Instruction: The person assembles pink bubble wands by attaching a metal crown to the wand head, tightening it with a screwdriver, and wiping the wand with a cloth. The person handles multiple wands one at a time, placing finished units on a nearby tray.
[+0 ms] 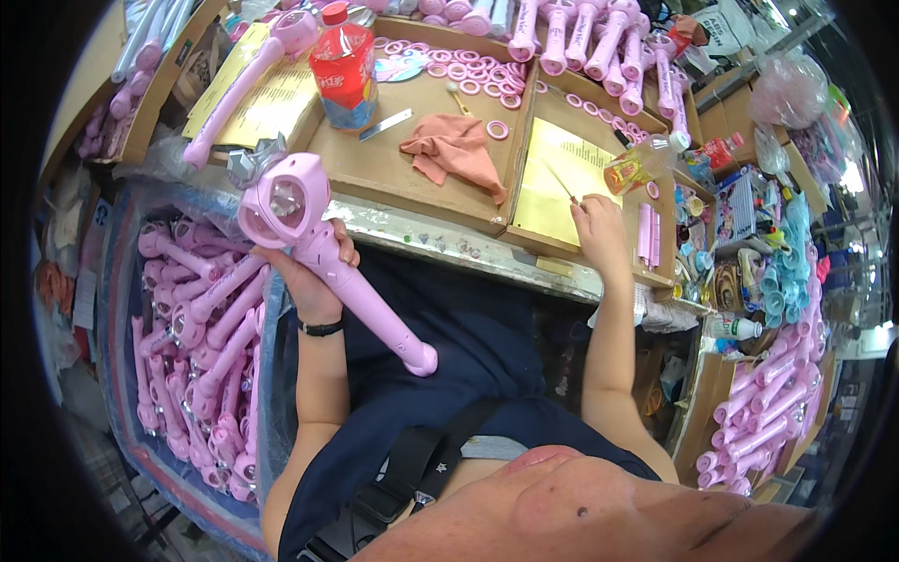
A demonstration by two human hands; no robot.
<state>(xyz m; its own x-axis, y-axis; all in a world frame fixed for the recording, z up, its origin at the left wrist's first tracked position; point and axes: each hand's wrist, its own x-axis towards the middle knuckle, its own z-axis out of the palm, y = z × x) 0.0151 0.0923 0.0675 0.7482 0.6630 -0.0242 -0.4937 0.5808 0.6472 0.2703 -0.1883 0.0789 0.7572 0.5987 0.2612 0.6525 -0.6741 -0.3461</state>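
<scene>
Gripping a pink toy wand (pixel 323 248) by its shaft, the left hand (pixel 309 281) is held clenched above the lap, the wand's round head raised near the counter (pixel 449 239) edge. A thin tool (pixel 560 183) is pinched by the right hand (pixel 597 229) over a yellow sheet (pixel 552 187) on the counter, beside an orange cloth (pixel 456 150).

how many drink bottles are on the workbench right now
3: a red-labelled bottle at the back left, a clear bottle lying near the right hand, and a small bottle at the right edge. Clutter may hide others.
</scene>
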